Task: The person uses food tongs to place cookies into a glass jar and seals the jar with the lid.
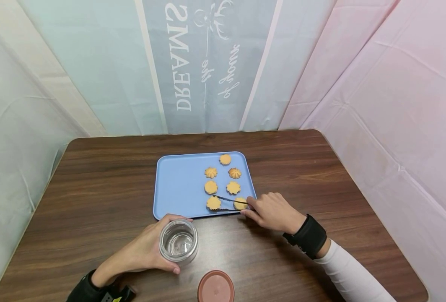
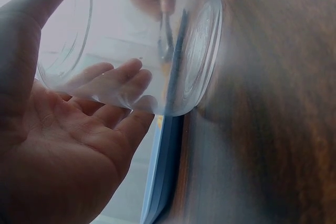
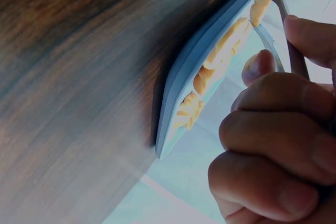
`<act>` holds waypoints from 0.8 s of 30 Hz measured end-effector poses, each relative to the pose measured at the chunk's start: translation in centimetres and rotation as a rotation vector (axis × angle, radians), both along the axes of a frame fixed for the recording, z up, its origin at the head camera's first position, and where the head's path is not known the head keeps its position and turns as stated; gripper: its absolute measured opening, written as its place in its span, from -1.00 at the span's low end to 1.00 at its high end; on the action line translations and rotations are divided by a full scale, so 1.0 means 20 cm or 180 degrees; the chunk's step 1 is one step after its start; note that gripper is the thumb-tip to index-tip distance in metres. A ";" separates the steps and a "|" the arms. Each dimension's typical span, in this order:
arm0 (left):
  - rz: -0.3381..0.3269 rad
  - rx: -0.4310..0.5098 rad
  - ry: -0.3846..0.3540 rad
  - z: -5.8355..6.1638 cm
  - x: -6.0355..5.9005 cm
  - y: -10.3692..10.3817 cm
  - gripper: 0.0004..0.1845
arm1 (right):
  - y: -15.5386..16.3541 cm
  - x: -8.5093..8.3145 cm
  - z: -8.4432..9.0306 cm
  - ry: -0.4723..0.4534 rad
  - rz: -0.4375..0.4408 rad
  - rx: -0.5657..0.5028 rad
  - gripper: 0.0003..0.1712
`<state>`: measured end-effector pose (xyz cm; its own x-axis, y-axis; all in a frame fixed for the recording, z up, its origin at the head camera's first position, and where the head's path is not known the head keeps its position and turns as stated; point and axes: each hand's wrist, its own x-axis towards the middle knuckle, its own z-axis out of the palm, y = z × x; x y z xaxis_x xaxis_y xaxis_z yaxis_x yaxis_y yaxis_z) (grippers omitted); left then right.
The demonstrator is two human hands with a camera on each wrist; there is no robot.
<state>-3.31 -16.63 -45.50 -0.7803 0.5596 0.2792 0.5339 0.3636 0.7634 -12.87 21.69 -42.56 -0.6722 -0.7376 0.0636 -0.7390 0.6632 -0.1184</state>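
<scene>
Reddish-brown lid (image 1: 216,287) on dark wood table (image 1: 94,188), near edge; pastel backdrop (image 1: 208,63), mirrored lettering, possibly "DREAMS".

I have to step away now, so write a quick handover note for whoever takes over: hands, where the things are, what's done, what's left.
Left hand grips the open glass jar, upright on the table in front of the tray.
Right hand pinches black tongs, tips around the near right cookie.
Seven cookies lie on the tray; the jar looks empty.
The lid lies off, at the near edge.
Done: jar opened, tongs at a cookie.
Left, probably: move the cookies into the jar, then lid on.
</scene>
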 end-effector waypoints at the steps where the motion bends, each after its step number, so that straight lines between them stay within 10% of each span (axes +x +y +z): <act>1: 0.0001 0.0007 -0.0015 0.00 0.00 0.00 0.15 | 0.00 0.00 0.01 0.0005 0.0001 0.0001 -0.60; 24: 0.0051 -0.0039 0.0008 0.01 0.01 0.00 0.10 | 0.00 0.01 0.17 0.0167 0.0074 -0.0047 -0.57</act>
<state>-3.18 -16.54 -45.21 -0.7884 0.5506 0.2744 0.5300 0.3813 0.7575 -12.70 21.66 -39.08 -0.6504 -0.7517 0.1093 -0.7596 0.6444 -0.0887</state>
